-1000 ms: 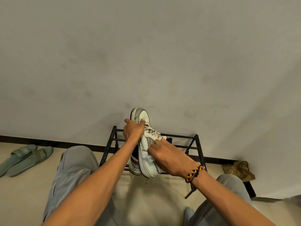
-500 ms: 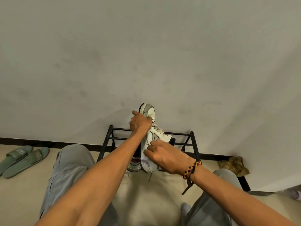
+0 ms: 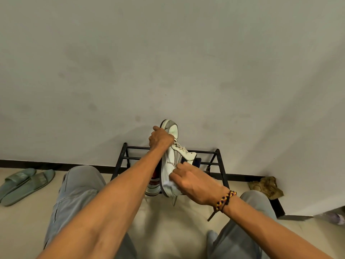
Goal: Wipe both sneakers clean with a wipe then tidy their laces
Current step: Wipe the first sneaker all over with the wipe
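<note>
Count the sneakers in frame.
2. One white sneaker is held up toe-up between both hands; the second sneaker, mostly hidden behind it and the left forearm, shows at the black shoe rack.

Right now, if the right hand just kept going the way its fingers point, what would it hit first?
The right hand already presses a wipe against the sneaker, so the sneaker's side comes first. Past it sits the left forearm, though depth is hard to judge.
</note>
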